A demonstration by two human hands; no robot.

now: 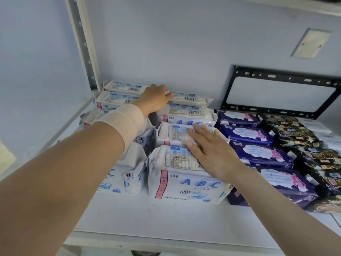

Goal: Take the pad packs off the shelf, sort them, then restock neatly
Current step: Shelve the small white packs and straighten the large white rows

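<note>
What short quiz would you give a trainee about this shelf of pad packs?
1. True or false: the right hand lies flat on top of the white packs.
2. Which packs lie directly to the right of the white ones? A green packs; B dark blue packs; C orange packs.
3. Fill in: the left hand reaches to the ___ of the shelf.

Key: 1 true; 2 B; 3 back.
</note>
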